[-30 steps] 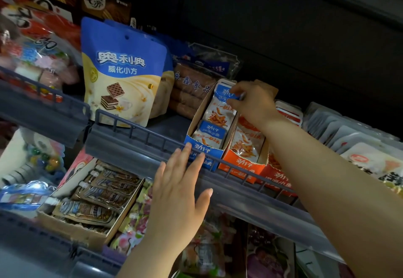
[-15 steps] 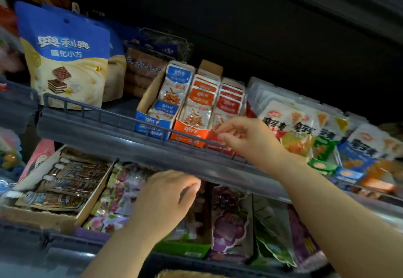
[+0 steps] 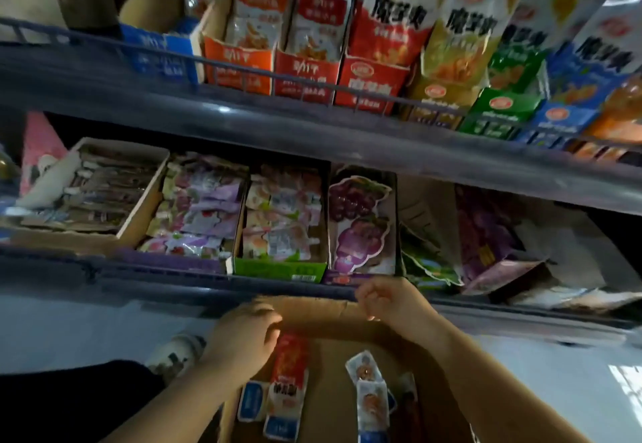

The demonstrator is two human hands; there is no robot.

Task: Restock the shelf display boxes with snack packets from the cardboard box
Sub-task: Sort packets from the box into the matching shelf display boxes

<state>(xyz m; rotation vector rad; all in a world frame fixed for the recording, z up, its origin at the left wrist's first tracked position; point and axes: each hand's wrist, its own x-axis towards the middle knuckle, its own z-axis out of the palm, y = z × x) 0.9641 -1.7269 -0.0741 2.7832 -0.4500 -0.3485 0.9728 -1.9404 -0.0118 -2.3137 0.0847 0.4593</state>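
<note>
Two grey shelves, floor below.
I see the upper shelf (image 3: 312,122) carrying a row of upright display boxes (image 3: 307,74) side by side behind a wire rail; the lower shelf (image 3: 173,282) carries open trays of packets (image 3: 281,220); the cardboard box (image 3: 330,317) sits on the pale floor (image 3: 87,331).

Brown cardboard box (image 3: 333,314), red-and-white snack packet (image 3: 290,362), orange display box (image 3: 238,67), green display box (image 3: 279,270), purple grape-printed pouch (image 3: 361,220)

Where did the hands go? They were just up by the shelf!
Both hands came down from the shelves: the left hand and right hand now reach into the cardboard box, over loose snack packets, holding nothing. The display boxes stay on the shelf.
</note>
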